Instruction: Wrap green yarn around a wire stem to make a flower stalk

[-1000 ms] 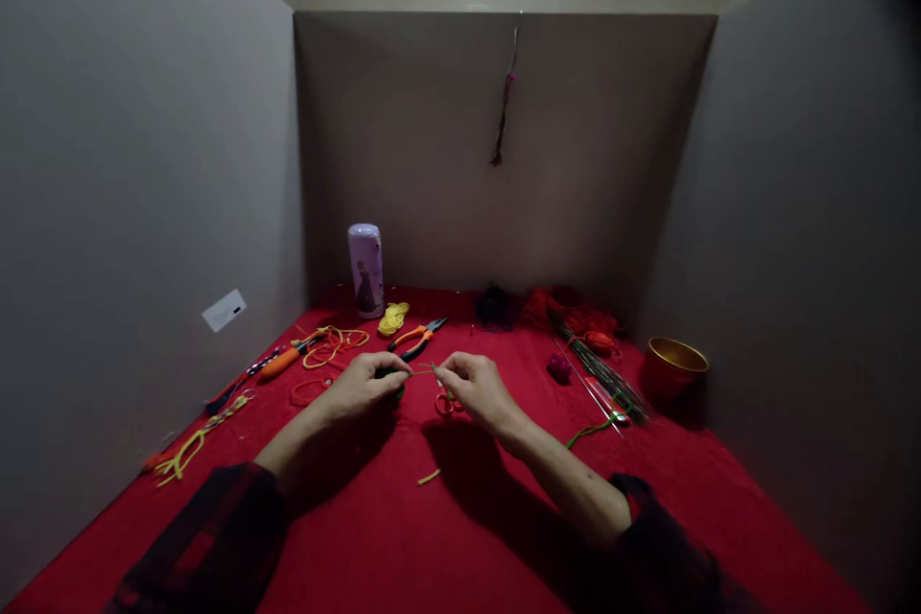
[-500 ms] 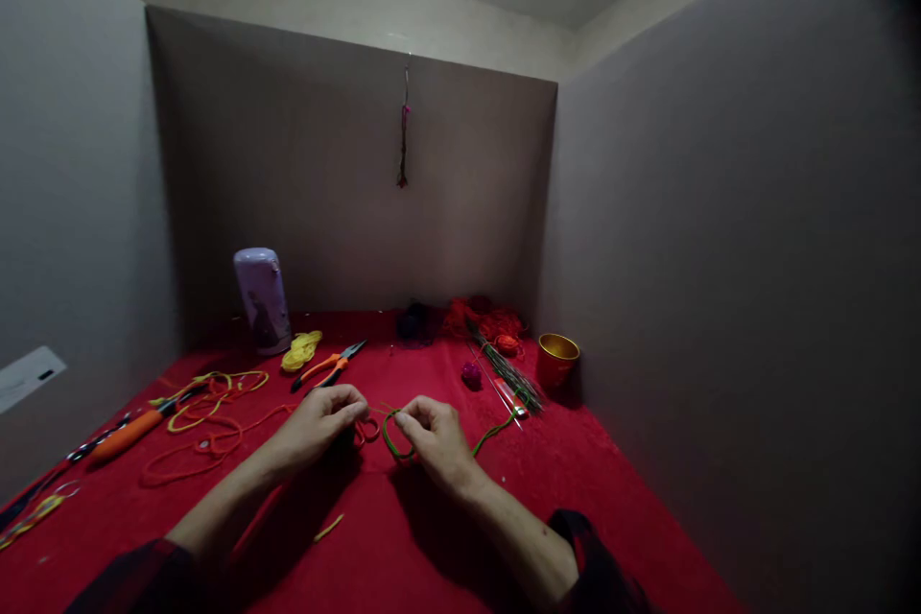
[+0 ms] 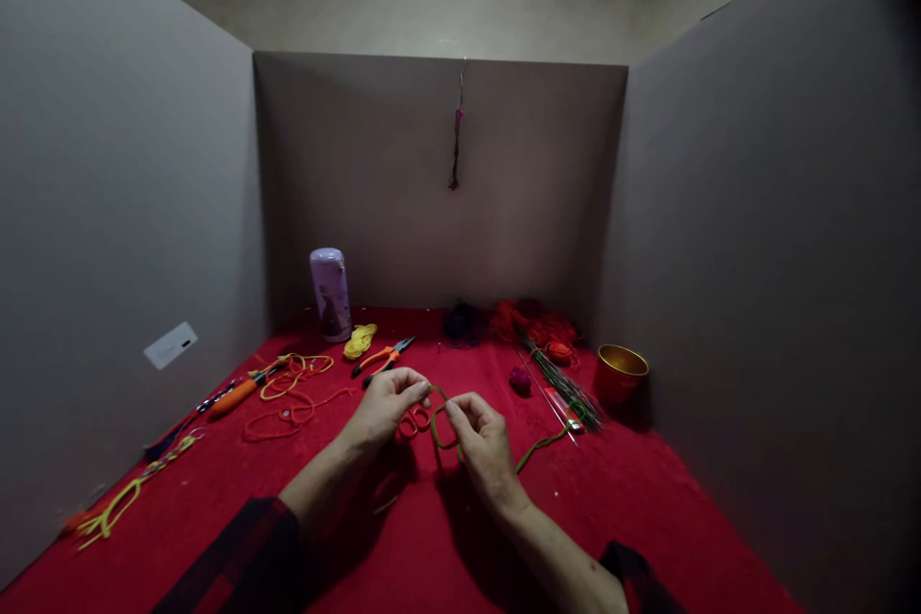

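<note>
The left hand (image 3: 385,408) and the right hand (image 3: 481,436) are close together over the middle of the red table (image 3: 403,547); each hand pinches the green cord (image 3: 440,422) with thumb and first finger; the cord makes a small loop between the hands, just above the cloth, and its long end runs off to the right on the table; an orange cord loop (image 3: 412,420) sits just under the left hand, though I cannot tell if the fingers touch it.

Grey walls stand on three sides, left, back and right; the side near the person is open; the red cloth in front of the hands is mostly bare, so there is room there.

To the left lie orange and yellow cords (image 3: 288,393), an orange-handled tool (image 3: 223,398) and a yellow braid (image 3: 122,504) near the left wall; behind the hands are the pliers (image 3: 381,360), a yellow bundle (image 3: 359,341) and a purple bottle (image 3: 329,294) standing up near the back wall; to the right are thin sticks (image 3: 557,384), a pink ball (image 3: 519,380), red yarn (image 3: 532,321) and a gold cup (image 3: 620,372) near the right wall; a string (image 3: 456,139) hangs on the back wall.
</note>
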A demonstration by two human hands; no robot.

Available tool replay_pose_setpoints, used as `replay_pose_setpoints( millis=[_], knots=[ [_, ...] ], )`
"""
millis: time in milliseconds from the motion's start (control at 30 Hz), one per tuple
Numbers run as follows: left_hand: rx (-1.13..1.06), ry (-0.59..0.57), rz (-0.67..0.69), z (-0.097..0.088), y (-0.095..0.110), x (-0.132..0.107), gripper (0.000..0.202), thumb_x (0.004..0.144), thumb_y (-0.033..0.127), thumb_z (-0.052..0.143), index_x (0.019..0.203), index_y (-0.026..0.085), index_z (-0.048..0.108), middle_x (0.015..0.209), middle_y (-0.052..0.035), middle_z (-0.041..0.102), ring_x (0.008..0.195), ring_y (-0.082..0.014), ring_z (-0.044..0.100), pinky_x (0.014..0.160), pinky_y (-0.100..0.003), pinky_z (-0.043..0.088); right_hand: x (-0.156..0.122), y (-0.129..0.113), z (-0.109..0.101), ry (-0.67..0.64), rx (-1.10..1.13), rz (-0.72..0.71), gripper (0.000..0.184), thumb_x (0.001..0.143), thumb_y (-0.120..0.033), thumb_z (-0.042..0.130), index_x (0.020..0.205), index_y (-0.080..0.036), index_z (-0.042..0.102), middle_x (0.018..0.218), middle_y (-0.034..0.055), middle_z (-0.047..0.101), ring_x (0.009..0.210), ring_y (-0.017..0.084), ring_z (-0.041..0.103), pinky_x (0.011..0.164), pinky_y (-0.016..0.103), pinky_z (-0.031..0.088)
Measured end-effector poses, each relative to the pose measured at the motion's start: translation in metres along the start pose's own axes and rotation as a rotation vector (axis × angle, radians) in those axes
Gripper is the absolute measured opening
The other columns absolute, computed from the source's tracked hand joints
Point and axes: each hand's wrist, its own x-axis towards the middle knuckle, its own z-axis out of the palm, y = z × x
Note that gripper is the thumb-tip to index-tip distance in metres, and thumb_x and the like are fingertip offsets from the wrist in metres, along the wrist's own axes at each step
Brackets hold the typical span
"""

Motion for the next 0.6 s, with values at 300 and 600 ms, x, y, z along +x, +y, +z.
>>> replay_pose_setpoints(
  millis=[300, 600],
  knots=[
    [-0.175, 0.058, -0.088, 0.012, -0.008, -0.007, 0.03, 0.058, 0.035, 0.078, 0.07, 0.011, 0.066, 0.061, -0.0014, 0.061, 0.054, -0.0098, 0.051, 0.055, -0.023, 0.039, -0.002, -0.001, 0.005, -0.007, 0.04, 0.016, 0.026, 0.084, -0.038, 0.055, 0.074, -0.014, 0.059, 0.065, -0.0009, 0.053, 0.061, 0.012, 0.046, 0.057, 0.022, 0.036],
    [-0.229, 0.032, -0.091, 0.013, -0.015, -0.007, 0.029, 0.058, 0.033, 0.079, 0.072, 0.01, 0.07, 0.063, -0.0034, 0.063, 0.057, -0.01, 0.049, 0.059, -0.023, 0.038, -0.003, -0.001, 0.007, -0.084, 0.059, 0.031, 0.028, 0.084, -0.039, 0.055, 0.077, -0.013, 0.063, 0.069, 0.0023, 0.06, 0.068, 0.015, 0.054, 0.063, 0.024, 0.041]
  ],
)
